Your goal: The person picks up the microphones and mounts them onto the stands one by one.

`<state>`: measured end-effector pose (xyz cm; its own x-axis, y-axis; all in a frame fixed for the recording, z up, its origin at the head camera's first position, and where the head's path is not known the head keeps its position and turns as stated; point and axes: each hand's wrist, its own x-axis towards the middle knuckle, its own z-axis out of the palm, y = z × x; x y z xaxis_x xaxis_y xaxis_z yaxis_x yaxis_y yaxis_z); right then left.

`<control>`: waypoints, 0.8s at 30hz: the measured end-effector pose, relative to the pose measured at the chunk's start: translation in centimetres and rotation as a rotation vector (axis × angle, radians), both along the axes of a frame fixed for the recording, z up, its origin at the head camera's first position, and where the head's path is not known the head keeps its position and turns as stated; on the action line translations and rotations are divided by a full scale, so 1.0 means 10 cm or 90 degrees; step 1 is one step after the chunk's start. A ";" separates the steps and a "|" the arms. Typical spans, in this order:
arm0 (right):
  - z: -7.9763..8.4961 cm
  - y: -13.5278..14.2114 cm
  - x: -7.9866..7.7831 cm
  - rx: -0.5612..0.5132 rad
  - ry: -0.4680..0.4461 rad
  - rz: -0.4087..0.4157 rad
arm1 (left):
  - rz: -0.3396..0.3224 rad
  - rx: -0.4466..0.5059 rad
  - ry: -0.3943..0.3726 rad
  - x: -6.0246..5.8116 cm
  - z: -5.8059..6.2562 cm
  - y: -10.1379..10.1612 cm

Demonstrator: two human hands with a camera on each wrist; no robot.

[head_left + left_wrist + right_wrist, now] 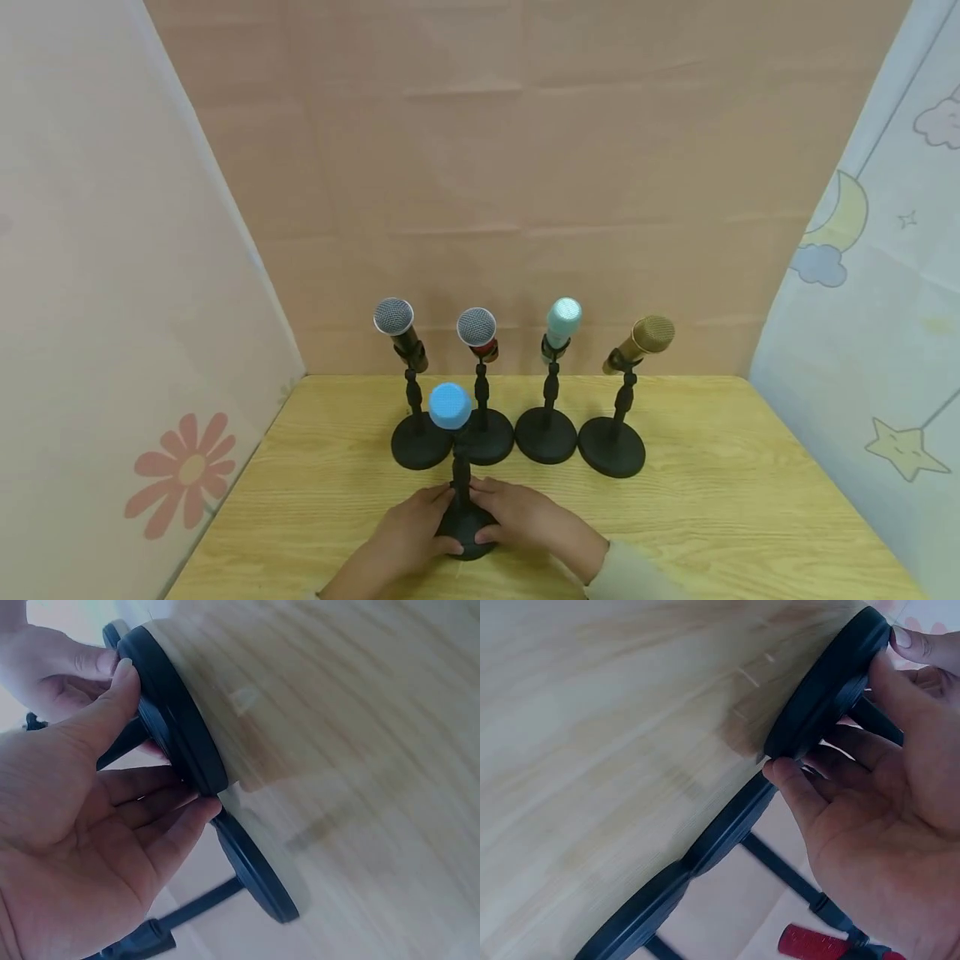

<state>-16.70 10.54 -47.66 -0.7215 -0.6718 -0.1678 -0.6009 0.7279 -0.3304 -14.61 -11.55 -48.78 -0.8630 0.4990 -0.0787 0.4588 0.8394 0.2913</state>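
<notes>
A microphone (450, 406) with a blue head stands on a black desk stand close to the table's front. My left hand (405, 533) grips the left side of the stand's round base (467, 546), and my right hand (528, 521) grips its right side. Seen from the left wrist, thumb and fingers curl about the rim of the base (180, 712). The right wrist view shows the right thumb and fingers round the opposite edge of that base (829, 686). The blue head hides the rest of its microphone from above. Whether the base touches the table, I cannot tell.
Behind it, several black stands form a row on the wooden table (712, 517). They carry a black microphone (393, 317), a red one (476, 327) with silver mesh, a mint-green one (564, 318) and a gold one (652, 333). Cloth walls enclose the sides and back.
</notes>
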 end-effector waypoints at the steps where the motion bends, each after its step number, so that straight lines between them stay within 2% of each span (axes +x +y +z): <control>1: 0.00 -0.04 0.00 0.003 0.001 0.004 | 0.004 0.003 0.001 0.01 0.01 -0.03; 6: 0.01 -0.27 -0.03 0.011 0.018 0.029 | 0.033 0.022 -0.008 0.02 0.03 -0.23; 14: -0.05 -0.63 -0.12 -0.010 0.028 0.063 | 0.108 0.045 -0.056 -0.02 0.00 -0.57; 20: -0.06 -0.89 -0.19 -0.005 0.026 0.057 | 0.157 0.020 -0.070 -0.05 0.06 -0.74; 24: -0.03 -1.04 -0.23 0.025 0.057 0.051 | 0.170 0.005 -0.056 -0.08 0.10 -0.79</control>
